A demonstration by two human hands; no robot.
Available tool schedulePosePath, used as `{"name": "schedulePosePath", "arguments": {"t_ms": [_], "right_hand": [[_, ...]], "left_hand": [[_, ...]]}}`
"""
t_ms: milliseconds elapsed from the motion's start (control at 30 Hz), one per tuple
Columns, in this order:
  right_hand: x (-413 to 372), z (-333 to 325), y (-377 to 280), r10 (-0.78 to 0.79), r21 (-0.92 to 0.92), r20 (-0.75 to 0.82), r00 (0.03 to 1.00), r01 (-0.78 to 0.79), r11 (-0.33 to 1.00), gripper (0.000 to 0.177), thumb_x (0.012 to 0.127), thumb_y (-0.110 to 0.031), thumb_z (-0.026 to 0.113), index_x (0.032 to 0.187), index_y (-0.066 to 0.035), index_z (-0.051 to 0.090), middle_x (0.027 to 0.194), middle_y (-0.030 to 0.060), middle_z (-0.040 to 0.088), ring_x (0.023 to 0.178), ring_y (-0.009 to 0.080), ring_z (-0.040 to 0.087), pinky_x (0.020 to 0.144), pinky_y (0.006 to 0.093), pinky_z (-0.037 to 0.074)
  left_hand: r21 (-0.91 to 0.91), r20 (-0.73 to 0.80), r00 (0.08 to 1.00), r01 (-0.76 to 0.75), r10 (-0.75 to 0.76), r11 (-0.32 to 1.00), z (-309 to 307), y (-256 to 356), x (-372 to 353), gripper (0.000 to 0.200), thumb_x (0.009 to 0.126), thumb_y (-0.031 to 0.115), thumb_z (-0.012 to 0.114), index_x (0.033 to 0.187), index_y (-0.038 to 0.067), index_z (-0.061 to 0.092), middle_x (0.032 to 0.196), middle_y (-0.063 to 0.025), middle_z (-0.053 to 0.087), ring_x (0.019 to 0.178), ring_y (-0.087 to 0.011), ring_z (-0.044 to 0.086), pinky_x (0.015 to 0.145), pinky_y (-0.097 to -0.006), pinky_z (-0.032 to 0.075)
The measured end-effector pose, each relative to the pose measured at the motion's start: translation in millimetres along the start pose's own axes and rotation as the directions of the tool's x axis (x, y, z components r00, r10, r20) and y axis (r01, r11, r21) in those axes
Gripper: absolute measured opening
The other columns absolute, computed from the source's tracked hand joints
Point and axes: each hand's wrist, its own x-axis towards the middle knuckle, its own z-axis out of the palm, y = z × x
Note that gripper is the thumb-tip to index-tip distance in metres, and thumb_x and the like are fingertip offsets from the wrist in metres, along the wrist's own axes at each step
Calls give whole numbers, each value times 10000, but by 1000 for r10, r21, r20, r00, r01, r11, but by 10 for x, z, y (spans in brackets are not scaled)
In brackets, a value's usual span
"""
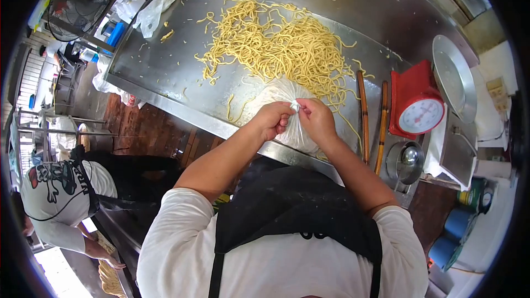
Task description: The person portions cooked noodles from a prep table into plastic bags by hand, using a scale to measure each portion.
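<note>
A clear plastic bag (298,135) full of pale contents, probably noodles, rests at the near edge of the metal table. My left hand (273,120) pinches the gathered neck of the bag from the left. From the right, my right hand (316,117) grips the same twisted neck, its fingers closed close to the left ones. Just beyond the bag lies a big heap of loose yellow noodles (292,44), with stray strands around it.
Two wooden sticks (363,116) lie right of the noodles. Beside them are a red dial scale (414,99), a metal pan (455,77) and a metal bowl (406,163). An empty plastic bag (154,14) lies far left. A co-worker (66,198) bends over at left.
</note>
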Motion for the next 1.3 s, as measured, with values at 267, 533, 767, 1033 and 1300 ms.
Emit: {"name": "schedulePosePath", "arguments": {"t_ms": [267,533,767,1033,1300], "right_hand": [[27,-157,-55,53,-171,139,989,-28,985,299,843,-198,692,1119,-83,691,926,168,672,848,349,660,726,412,532],[232,-346,-347,103,-500,310,945,70,863,251,925,-337,593,921,-113,707,860,137,681,816,351,671,695,476,531],[264,-246,-210,208,-545,290,934,-18,838,265,931,-311,558,895,-87,695,860,164,687,850,374,675,719,519,519],[163,-323,-235,119,-250,360,925,-27,968,194,933,-223,562,912,-52,651,806,138,677,769,297,677,699,420,519],[37,-405,-126,291,28,435,852,-335,942,230,940,-252,648,1010,-33,647,896,64,671,846,123,657,721,300,515]], "left_hand": [[347,84,979,-202,184,916,96,-2,42,221,936,234,632,775,95,573,553,9,463,413,-109,423,365,-286,313],[552,178,971,-235,162,800,-29,196,96,244,955,261,646,834,50,677,556,22,458,423,-97,411,387,-269,327],[686,122,885,-403,450,606,-117,5,261,240,923,233,686,1033,20,676,601,0,541,473,-112,501,437,-290,419],[844,485,679,-528,551,-92,-98,94,42,351,874,235,715,1193,102,654,732,-106,663,662,-250,653,622,-378,506],[833,361,728,-533,583,149,-76,-14,64,416,865,229,727,1243,88,627,727,-81,651,651,-213,631,617,-346,500]]}}
